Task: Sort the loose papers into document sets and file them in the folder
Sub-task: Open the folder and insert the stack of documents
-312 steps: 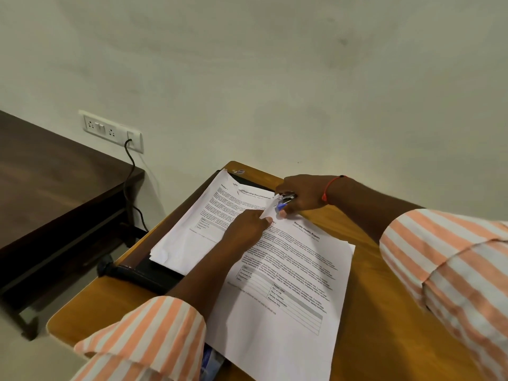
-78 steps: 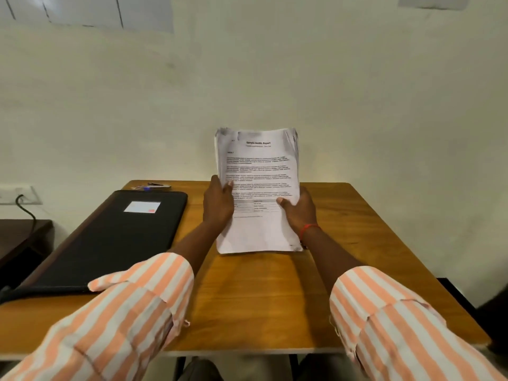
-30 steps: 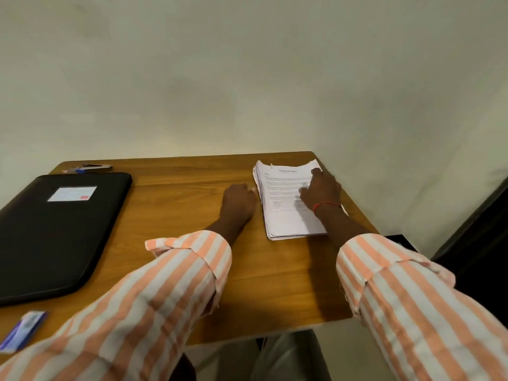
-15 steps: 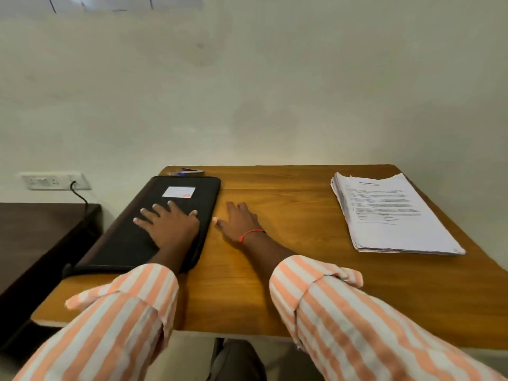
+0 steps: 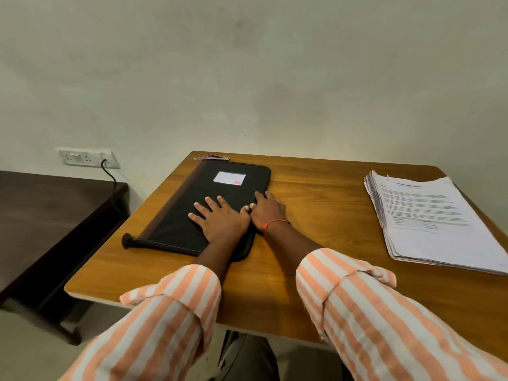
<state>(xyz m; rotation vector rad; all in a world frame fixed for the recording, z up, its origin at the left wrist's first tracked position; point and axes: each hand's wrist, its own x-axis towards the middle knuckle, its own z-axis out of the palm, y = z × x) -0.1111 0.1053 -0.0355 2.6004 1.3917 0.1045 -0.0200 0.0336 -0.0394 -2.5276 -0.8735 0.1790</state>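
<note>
Left hand (image 5: 220, 218) is lying flat on the black folder (image 5: 236, 188), fingers spread apart, with the folder sitting by the table's (image 5: 316, 188) far-left corner. Right hand (image 5: 268, 213) is touching the folder's right edge, fingers together and fairly straight. The paper stack (image 5: 434, 224) is sitting along the right edge.

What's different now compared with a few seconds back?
Both hands let go of the paper stack, which was set flat at the right side of the table. The left hand moved onto the black folder; the right hand went to its right edge. The folder stayed closed in place.
</note>
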